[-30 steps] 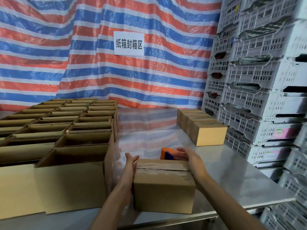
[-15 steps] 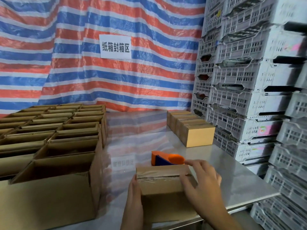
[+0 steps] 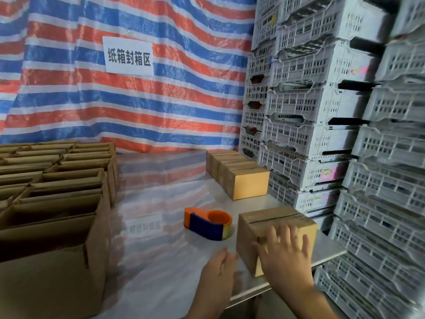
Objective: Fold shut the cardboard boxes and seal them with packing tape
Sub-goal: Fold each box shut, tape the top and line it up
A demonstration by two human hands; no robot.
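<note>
A small closed cardboard box [image 3: 273, 218] with tape along its top seam sits near the table's right front edge. My right hand [image 3: 284, 256] lies flat against its near side, fingers spread. My left hand [image 3: 217, 272] is just left of the box, fingers apart, holding nothing; whether it touches the box I cannot tell. An orange and blue tape dispenser [image 3: 208, 223] rests on the table to the left of the box. A row of sealed boxes [image 3: 243, 178] stands further back on the right.
Many open cardboard boxes [image 3: 55, 194] fill the left side of the steel table [image 3: 158, 249]. Stacked white plastic crates [image 3: 333, 111] rise along the right, close to the table edge. A striped tarp with a paper sign [image 3: 128, 55] hangs behind.
The taped box has moved right, toward the sealed row and table edge. Both hands have gone from gripping its sides to the right one pressing its near face and the left one beside it.
</note>
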